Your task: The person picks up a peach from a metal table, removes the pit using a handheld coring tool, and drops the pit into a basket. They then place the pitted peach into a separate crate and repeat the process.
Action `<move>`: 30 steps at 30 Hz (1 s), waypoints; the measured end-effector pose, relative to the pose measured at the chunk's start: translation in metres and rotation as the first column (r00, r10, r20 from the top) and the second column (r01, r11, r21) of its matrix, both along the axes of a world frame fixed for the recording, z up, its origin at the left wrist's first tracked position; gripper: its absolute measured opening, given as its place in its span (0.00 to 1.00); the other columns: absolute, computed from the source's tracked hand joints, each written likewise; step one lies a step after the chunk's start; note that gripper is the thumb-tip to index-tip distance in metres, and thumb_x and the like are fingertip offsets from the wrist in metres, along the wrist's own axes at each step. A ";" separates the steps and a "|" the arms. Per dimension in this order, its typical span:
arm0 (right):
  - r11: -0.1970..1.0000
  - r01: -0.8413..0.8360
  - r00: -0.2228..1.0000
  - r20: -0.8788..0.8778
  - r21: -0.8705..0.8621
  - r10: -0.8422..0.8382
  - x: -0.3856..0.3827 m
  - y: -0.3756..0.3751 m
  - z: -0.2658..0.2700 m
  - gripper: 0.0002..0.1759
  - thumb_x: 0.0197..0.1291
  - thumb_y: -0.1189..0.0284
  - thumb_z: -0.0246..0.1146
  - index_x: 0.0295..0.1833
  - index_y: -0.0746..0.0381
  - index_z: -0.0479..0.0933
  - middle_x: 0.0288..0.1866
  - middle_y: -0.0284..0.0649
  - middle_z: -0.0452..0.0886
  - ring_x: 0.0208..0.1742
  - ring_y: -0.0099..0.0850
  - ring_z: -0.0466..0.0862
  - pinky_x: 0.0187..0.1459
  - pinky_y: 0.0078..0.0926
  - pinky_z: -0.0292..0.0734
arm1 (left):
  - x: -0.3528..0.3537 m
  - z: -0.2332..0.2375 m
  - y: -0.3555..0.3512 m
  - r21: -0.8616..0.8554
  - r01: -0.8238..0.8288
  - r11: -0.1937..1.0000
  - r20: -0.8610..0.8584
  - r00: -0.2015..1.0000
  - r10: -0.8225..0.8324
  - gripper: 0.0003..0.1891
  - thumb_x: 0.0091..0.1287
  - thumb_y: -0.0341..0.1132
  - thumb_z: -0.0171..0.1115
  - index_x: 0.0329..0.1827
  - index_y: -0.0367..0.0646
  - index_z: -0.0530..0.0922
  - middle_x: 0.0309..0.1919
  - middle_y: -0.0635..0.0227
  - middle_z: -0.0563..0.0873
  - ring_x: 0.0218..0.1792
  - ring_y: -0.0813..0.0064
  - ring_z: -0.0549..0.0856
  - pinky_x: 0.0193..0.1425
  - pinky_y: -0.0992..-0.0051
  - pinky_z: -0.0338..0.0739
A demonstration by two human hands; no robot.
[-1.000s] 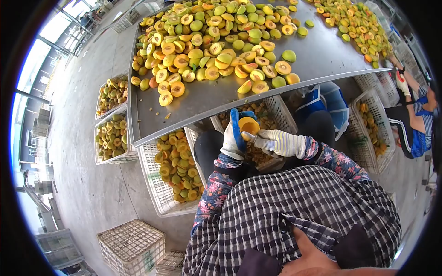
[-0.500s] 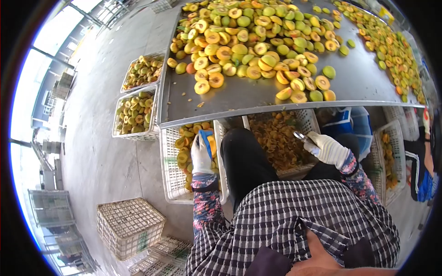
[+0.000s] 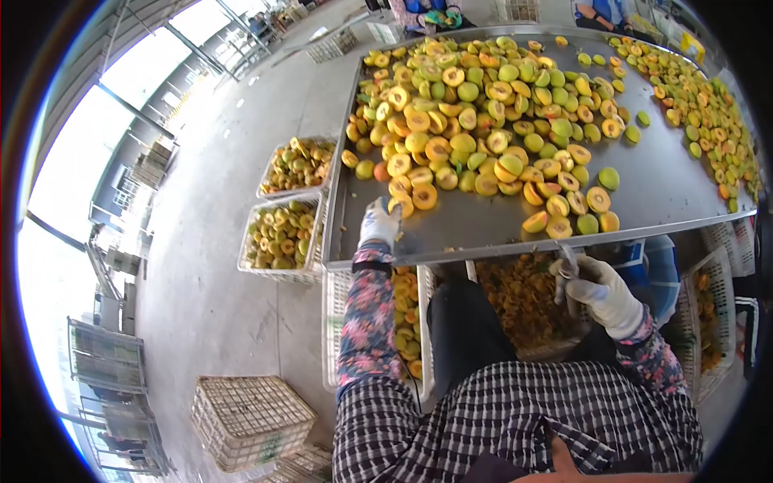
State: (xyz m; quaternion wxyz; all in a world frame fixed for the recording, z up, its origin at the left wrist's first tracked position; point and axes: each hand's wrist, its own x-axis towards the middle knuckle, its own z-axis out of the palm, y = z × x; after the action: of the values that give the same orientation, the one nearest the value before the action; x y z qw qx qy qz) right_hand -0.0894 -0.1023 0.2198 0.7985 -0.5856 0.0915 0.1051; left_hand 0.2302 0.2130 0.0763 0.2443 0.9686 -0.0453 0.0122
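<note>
My left hand (image 3: 380, 224), in a white glove, is over the left front part of the metal table (image 3: 475, 233). Its fingers are apart, close to the nearest halved fruit (image 3: 400, 205), and nothing shows in its grip. My right hand (image 3: 604, 296), also gloved, is closed around a metal tool (image 3: 568, 264) at the table's front edge. Below the tool, a crate of brown-orange scraps (image 3: 527, 302) stands between my knees. A large heap of halved yellow-green fruit (image 3: 475, 113) lies on the table.
A crate of fruit (image 3: 332, 354) stands under my left forearm. Two more filled crates (image 3: 278, 233) (image 3: 298, 165) are left of the table, and an upturned crate (image 3: 254, 419) is at lower left. A blue bucket (image 3: 662, 274) stands at right. People are beyond the table.
My left hand has risen from the crate at left to the tabletop, and the fruit half it held is gone from it. My right hand has turned the tool upward. The view has shifted.
</note>
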 end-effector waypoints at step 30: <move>0.455 -0.419 0.733 0.588 0.786 -0.341 -0.052 0.040 0.078 0.16 0.69 0.67 0.55 0.56 0.65 0.67 0.43 0.57 0.76 0.38 0.51 0.79 0.39 0.49 0.82 | -0.167 0.055 -0.146 -0.703 -0.569 -0.426 -0.192 0.729 -0.657 0.30 0.72 0.57 0.54 0.64 0.41 0.72 0.53 0.55 0.83 0.53 0.54 0.84 0.59 0.54 0.80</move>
State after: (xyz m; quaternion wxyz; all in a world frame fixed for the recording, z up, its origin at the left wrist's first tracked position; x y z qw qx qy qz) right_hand -0.1411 -0.0623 0.2975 0.9518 -0.0759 -0.2901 -0.0643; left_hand 0.0630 0.0672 0.1309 0.9293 0.1770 0.0273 -0.3230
